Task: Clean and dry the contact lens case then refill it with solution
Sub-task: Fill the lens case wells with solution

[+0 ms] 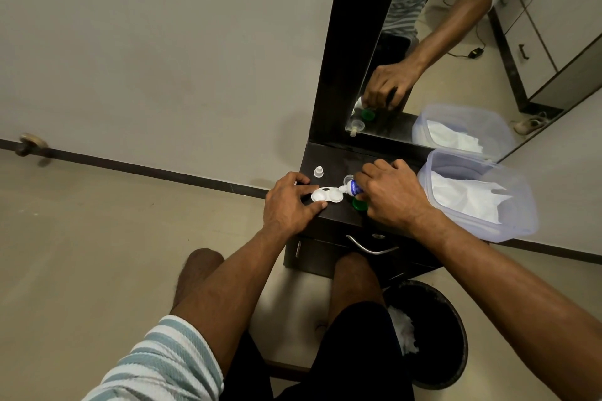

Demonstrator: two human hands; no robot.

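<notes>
White case [326,196] lies open on the dark counter [338,215], left hand [288,205] pinning it with curled fingers. Right hand [391,194] grips the bottle [350,188], fingers closed, nozzle tipped over the case's right well.

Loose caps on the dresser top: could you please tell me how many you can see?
3: a white cap behind the case, a clear cap beside the bottle, a green cap under the right hand. Others may be hidden.

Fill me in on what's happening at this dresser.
A person is refilling a white contact lens case on the dark dresser top. The left hand steadies the case while the right hand tips a small solution bottle so its nozzle points at the right well. A green cap and the bottle's cap lie loose nearby.
</notes>
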